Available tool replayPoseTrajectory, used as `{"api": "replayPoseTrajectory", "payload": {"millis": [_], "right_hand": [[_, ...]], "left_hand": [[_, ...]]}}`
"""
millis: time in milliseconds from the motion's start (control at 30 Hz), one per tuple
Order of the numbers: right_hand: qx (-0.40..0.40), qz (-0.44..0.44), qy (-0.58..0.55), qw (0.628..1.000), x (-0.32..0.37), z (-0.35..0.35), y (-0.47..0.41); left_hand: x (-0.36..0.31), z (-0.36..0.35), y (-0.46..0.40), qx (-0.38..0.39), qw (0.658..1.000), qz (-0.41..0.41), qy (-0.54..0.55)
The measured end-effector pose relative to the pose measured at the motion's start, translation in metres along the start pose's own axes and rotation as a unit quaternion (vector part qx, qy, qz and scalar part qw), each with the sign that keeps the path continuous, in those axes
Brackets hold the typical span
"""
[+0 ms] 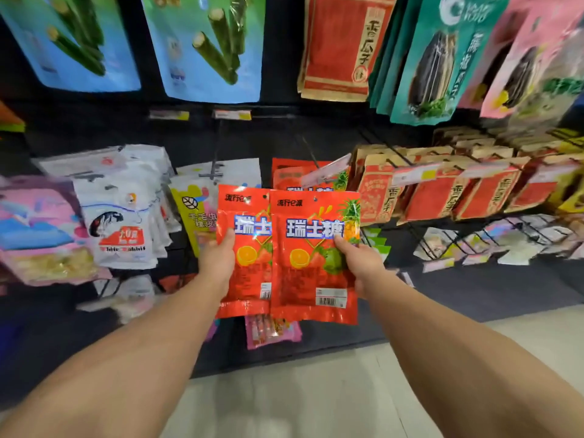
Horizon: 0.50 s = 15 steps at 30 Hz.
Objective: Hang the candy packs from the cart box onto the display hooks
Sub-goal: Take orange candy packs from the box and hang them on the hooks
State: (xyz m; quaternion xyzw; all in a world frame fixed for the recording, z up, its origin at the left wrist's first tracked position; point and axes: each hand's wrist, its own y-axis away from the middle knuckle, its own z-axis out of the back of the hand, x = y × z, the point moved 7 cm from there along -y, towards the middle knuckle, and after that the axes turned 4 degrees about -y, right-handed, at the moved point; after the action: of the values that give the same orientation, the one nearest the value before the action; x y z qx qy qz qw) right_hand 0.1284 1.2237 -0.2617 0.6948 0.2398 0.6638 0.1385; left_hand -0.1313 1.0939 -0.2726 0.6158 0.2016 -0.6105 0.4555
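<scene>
Store display rack (316, 128) of hanging snack bags behind; at centre, left hand (218, 260) and right hand (360, 263) each pinch one red candy pack (246, 248) (313, 257), the right pack overlapping the left one's 3 o'clock edge.

The two red candy packs (314, 257) are glossy plastic film, catching glints near the pineapple print. The seaweed-roll bags (205, 42) above share that shiny plastic sheen. The sunflower-seed bags (335, 45) look like matt brown kraft paper. The display hooks (308, 150) are thin dark metal wire. The floor (316, 399) is smooth pale tile.
</scene>
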Motion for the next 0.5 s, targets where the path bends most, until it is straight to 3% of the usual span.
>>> {"api": "replayPoseTrajectory", "payload": {"millis": [200, 500], "right_hand": [[0.013, 0.031, 0.047, 0.998, 0.007, 0.007, -0.051], [0.037, 0.011, 0.023, 0.999, 0.011, -0.004, -0.084]], "left_hand": [[-0.003, -0.003, -0.003, -0.038, 0.999, 0.009, 0.002], [0.004, 0.003, -0.003, -0.073, 0.997, 0.007, -0.003]]}}
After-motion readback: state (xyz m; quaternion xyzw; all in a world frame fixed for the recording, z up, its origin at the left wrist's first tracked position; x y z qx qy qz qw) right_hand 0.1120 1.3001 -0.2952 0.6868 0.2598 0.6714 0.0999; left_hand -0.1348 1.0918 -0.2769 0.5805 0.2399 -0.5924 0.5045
